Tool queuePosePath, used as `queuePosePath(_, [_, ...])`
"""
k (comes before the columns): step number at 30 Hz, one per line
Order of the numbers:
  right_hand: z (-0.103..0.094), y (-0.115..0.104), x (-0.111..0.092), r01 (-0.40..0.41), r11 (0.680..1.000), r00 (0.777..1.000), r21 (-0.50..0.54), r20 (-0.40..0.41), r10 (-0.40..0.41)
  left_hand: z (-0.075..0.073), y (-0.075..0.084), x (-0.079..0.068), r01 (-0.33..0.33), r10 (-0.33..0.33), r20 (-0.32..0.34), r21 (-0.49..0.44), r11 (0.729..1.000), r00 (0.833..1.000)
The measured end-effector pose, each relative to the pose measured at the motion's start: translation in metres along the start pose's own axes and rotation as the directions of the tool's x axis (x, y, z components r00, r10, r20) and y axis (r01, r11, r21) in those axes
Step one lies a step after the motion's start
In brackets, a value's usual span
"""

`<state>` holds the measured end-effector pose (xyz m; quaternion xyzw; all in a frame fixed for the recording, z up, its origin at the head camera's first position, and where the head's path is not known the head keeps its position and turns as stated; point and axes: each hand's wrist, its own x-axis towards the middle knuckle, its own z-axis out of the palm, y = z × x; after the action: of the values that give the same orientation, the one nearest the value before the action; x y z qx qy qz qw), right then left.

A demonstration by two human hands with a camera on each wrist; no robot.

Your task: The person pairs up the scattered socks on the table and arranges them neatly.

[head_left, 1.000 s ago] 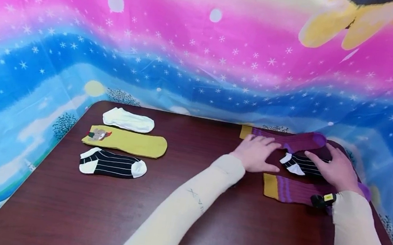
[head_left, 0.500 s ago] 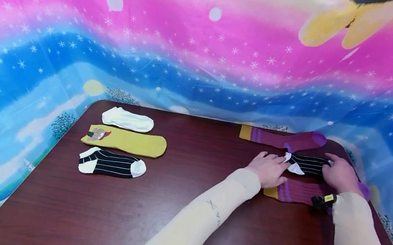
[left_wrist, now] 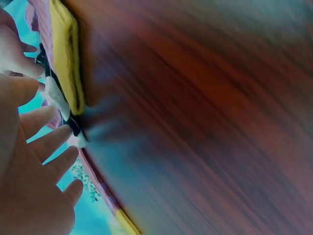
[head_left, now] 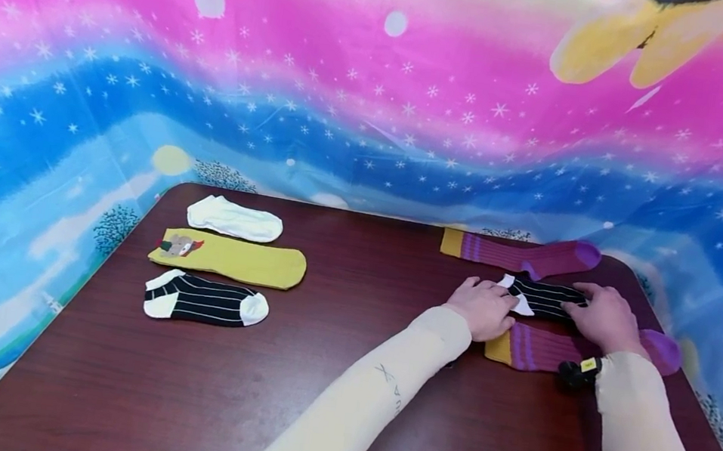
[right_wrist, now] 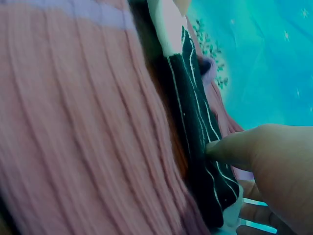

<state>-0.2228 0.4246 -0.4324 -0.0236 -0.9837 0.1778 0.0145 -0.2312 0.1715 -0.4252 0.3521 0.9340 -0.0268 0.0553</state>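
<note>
Right hand (head_left: 611, 321) pinches the toe end of the black cotton-look ankle sock with white pinstripes (head_left: 552, 300), thumb on top, fingers past the far edge; left hand (head_left: 479, 308) is at its white cuff, fingers extended and loose, touching rather than gripping; sock sits on the dark reddish-brown wood-grain table (head_left: 339, 398), between the far ribbed purple knit sock with mustard cuff (head_left: 502, 254) and the near ribbed purple knit sock with mustard cuff (head_left: 540, 348); I'd shift both ends together, light pressure, else thin fabric probably bunches; smooth outward from the middle; keep right wrist high, it hangs over the near sock and could drag it; contact there, can't tell.
</note>
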Motion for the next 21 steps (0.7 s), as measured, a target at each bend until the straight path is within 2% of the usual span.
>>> queuePosePath(6, [0.006,-0.012,0.002,0.006,1.000,1.000,-0.005,0.011,-0.006,0.002,-0.008,-0.001,0.042,-0.042,-0.017,0.022,0.999,0.999])
queuePosePath(14, [0.006,-0.024,0.000,0.043,0.999,0.997,0.012,0.057,-0.044,0.004,-0.014,0.006,0.071,-0.068,-0.081,0.034,0.997,0.994])
queuePosePath(21, [0.010,-0.037,-0.002,0.080,0.996,0.993,0.027,0.085,-0.082,0.003,-0.025,0.004,0.143,-0.142,-0.097,0.005,0.990,0.985])
